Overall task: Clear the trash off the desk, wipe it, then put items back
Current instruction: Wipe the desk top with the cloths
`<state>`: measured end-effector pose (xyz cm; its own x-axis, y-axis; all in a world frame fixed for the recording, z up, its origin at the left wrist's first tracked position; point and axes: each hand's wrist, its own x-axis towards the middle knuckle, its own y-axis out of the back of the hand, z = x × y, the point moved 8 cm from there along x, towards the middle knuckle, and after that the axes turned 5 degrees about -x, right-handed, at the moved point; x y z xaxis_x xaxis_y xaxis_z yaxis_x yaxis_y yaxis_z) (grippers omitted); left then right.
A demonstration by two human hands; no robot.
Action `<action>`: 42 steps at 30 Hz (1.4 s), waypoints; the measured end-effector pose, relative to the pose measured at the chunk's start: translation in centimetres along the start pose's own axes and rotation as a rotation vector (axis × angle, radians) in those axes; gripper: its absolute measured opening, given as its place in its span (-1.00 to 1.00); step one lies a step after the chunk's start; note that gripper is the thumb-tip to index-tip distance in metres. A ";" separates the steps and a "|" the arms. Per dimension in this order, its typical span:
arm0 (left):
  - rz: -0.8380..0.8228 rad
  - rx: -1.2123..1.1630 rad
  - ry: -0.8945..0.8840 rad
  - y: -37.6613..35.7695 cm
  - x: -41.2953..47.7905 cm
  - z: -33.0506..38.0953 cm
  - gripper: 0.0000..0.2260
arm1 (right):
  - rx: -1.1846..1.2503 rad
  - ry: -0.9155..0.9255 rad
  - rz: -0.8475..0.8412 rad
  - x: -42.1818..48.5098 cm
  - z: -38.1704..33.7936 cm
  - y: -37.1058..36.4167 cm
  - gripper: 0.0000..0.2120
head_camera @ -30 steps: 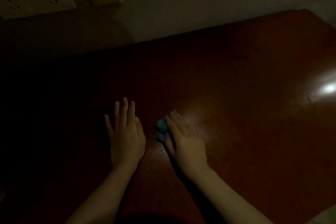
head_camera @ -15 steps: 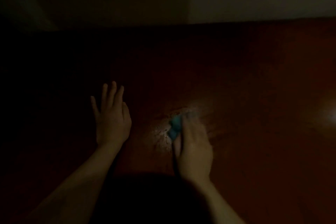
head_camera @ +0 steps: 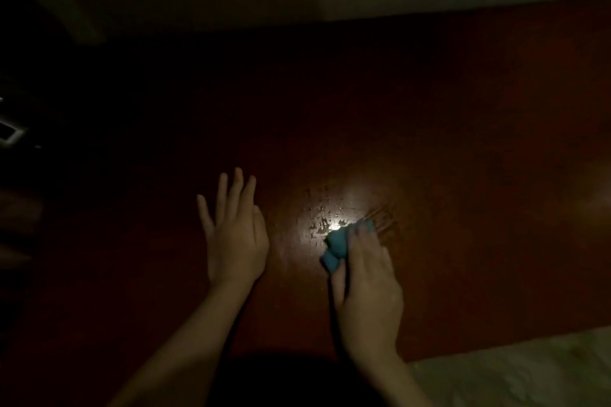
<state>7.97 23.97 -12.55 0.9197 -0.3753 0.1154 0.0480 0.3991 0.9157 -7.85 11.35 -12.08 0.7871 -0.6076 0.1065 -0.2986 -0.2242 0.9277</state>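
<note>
Head view: left hand (head_camera: 235, 241) flat on desk (head_camera: 463, 142), fingers spread; right hand (head_camera: 367, 291) presses seemingly straight fingers onto blue cloth (head_camera: 335, 246).

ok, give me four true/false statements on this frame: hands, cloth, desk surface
1. The left hand lies flat on the desk with its fingers straight. True.
2. The right hand holds a red sponge. False: it presses a blue cloth onto the desk.
3. Wet droplets shine on the desk just beyond the cloth. True.
4. The left hand touches the cloth. False: bare desk lies between them.
</note>
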 end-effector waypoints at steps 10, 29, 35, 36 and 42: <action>-0.097 0.045 -0.143 -0.2 -5.8 1.3 -0.50 | -0.021 -0.009 0.017 -6.4 7.9 4.0 -0.56; -0.014 0.093 -0.070 -7.6 6.2 16.0 -0.50 | -0.033 0.338 0.093 14.9 8.6 2.2 -0.60; 0.029 0.068 -0.023 -9.3 11.9 18.6 -0.47 | -0.020 0.234 0.020 25.5 16.8 4.4 -0.60; 0.031 0.070 -0.014 -9.4 12.3 18.5 -0.48 | -0.016 0.175 0.021 25.9 19.4 5.5 -0.60; 0.045 0.038 0.046 -9.3 12.7 18.3 -0.57 | -0.055 -0.105 0.090 23.1 23.5 7.2 -0.59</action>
<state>12.10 0.14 -12.55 0.9375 -0.3188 0.1394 -0.0074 0.3823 0.9240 -4.56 -22.21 -11.34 0.6968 -0.7004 0.1547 -0.3333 -0.1252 0.9345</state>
